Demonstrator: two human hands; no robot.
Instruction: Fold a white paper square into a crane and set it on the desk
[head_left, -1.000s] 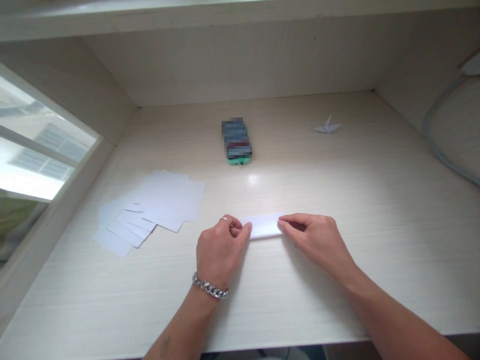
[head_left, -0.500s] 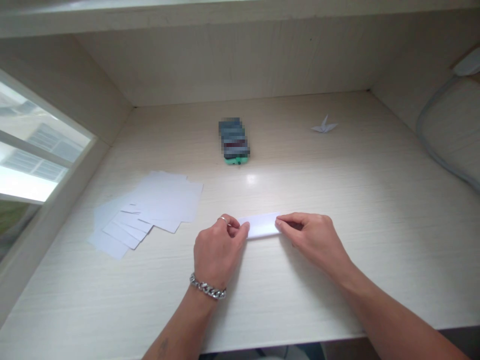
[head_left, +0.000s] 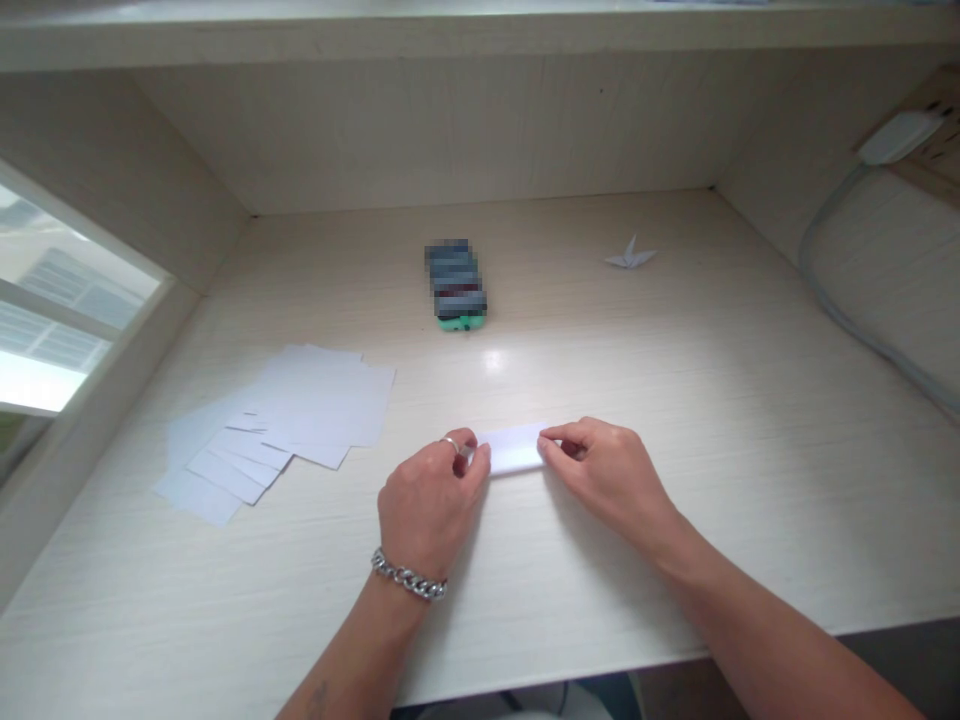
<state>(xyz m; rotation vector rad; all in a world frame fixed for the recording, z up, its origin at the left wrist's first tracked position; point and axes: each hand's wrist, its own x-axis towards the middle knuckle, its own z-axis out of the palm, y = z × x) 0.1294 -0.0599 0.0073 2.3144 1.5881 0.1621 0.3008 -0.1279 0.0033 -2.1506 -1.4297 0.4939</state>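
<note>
A narrow folded strip of white paper [head_left: 514,449] lies across the middle of the desk, its long side running left to right. My left hand [head_left: 431,495], with a ring and a chain bracelet, pinches its left end between thumb and fingers. At the right end my right hand [head_left: 607,475] has the strip pinched between thumb and forefinger. Fingertips partly cover both ends of the paper. Several loose white sheets [head_left: 322,395] lie overlapping to the left of my left hand.
Behind the strip lies a phone-like object [head_left: 457,285] with a green edge, its face pixelated. A folded paper crane [head_left: 631,256] sits at the back right. On the right wall a white plug [head_left: 900,137] trails a grey cable [head_left: 832,300]. A window [head_left: 67,290] borders the left.
The view has shifted slightly, so most things appear further left and more of the wall socket shows. Both hands still pinch the strip; my right hand appears slightly closer to the left one.
</note>
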